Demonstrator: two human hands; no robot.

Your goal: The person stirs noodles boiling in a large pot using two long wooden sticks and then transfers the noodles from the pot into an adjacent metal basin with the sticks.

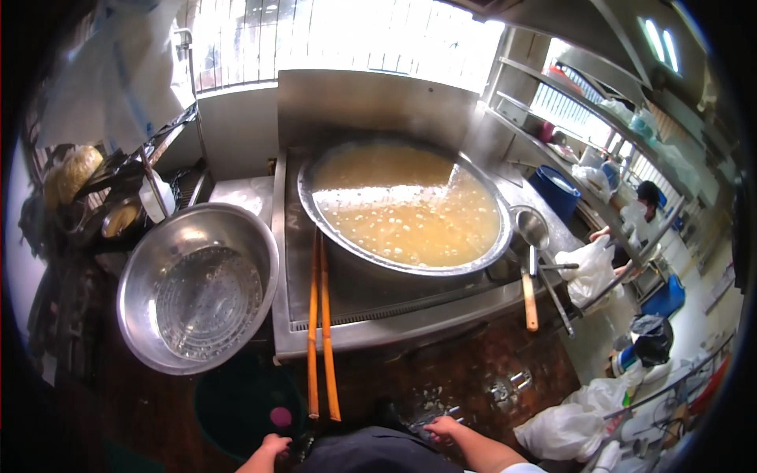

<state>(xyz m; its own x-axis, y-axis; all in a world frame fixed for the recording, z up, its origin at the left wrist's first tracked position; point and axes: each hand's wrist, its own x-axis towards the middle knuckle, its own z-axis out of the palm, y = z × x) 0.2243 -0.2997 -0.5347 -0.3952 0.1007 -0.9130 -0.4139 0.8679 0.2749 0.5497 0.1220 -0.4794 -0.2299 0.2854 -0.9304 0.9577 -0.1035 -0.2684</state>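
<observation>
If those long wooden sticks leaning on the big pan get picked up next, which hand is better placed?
Probably the left hand: it looks nearer the lower ends of the wooden sticks, while the right hand sits farther off to their right.

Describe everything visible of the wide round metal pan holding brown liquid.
The wide round silvery metal pan has a pale rim and holds cloudy tan-brown liquid, with whitish foam patches and bright glare on its surface. It stands upright on the grey metal stove. Two long orange-brown sticks extend from its front edge; whether they touch it is unclear.
</observation>
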